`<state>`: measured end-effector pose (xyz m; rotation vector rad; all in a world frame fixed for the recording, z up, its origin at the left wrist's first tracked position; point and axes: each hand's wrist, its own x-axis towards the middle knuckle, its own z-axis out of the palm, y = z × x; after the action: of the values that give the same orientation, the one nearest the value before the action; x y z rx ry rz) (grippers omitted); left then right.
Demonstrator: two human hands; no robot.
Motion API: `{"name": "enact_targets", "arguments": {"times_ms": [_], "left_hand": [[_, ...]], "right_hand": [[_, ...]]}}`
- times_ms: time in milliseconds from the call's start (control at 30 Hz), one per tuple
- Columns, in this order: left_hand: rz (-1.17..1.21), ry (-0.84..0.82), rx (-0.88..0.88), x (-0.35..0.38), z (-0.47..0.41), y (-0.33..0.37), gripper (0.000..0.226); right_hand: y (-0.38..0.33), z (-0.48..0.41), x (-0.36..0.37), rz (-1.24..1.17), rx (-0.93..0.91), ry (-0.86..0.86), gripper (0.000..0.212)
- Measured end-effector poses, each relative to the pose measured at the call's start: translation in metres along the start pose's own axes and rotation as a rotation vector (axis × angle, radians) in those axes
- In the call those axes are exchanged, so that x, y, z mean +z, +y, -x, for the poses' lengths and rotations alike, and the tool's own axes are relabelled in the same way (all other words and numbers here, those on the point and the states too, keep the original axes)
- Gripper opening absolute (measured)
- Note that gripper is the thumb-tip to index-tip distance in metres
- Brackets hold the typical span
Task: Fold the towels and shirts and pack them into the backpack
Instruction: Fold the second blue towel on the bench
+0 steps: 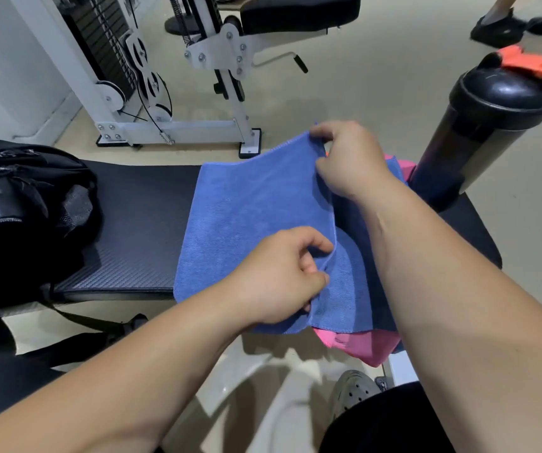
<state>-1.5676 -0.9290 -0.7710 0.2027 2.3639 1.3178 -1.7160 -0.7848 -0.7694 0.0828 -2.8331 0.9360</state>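
Folding: blue towel (250, 217) lies mid-frame on the black table (139, 223), one flap raised along a crease.
Left hand (279, 279): lower centre, grip pinched on the near end of the raised fold.
Right hand (348, 158): upper centre-right, grip pinched on the fold's far corner.
Pink cloth (361, 344): under the towel, hanging off the table's near edge.
Backpack (18, 197): black, at the left edge of the frame, apart from the towel.
Shaker bottle (485, 125): black with an orange lid, upper right, upright just beside the cloths.
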Motion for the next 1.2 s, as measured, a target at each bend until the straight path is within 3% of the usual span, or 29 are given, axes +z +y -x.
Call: {"name": "enact_targets", "arguments": {"times_ms": [167,333,467,633,767,933,1067,1200], "left_hand": [[-0.312,-0.226,-0.043,-0.009,0.006,-0.016,0.049],[-0.511,0.055,-0.087,-0.066,0.03,-0.048,0.023],[-0.587,0.309,-0.15,-0.093,0.046,-0.089,0.02],[-0.712,0.386,-0.066,-0.086,0.06,-0.122,0.053],[-0.723,0.345,0.077,-0.084,0.057,-0.127,0.045],[-0.759,0.286,0.164,-0.089,0.053,-0.129,0.04],[-0.609,0.297,0.154,-0.092,0.048,-0.131,0.033],[-0.394,0.294,0.123,-0.098,0.042,-0.13,0.028]], "right_hand": [[0.017,0.015,0.012,0.45,-0.001,-0.128,0.035],[-0.017,0.025,0.029,0.526,-0.196,0.036,0.028],[-0.063,0.043,0.059,0.381,-0.314,-0.219,0.041],[-0.081,0.051,0.099,0.435,-0.316,-0.447,0.055],[-0.093,0.042,0.112,0.392,-0.282,-0.439,0.056],[-0.114,0.027,0.122,0.417,-0.188,-0.57,0.049],[-0.118,0.023,0.128,0.518,-0.178,-0.532,0.051],[-0.115,0.017,0.131,0.432,-0.154,-0.467,0.052]]}}
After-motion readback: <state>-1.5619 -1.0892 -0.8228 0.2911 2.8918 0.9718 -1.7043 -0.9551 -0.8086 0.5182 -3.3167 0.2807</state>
